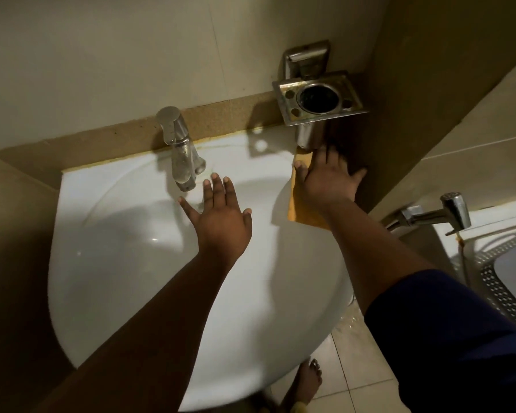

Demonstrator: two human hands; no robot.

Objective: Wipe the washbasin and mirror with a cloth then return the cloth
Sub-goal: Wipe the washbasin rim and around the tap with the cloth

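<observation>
Yellow cloth pinned flat under open right hand at basin's 2 o'clock rim, long axis 12–6; left hand open, w/o grip.

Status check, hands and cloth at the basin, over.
Right hand flat on orange cloth, basin's right rim. Left hand open, empty. Tumbler holder directly above.

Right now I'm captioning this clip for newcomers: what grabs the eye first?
The big white washbasin fills the middle, with a chrome tap at its back edge. The right hand presses a yellow cloth flat on the basin's right rim, below a steel holder; the left hand hovers open.
</observation>
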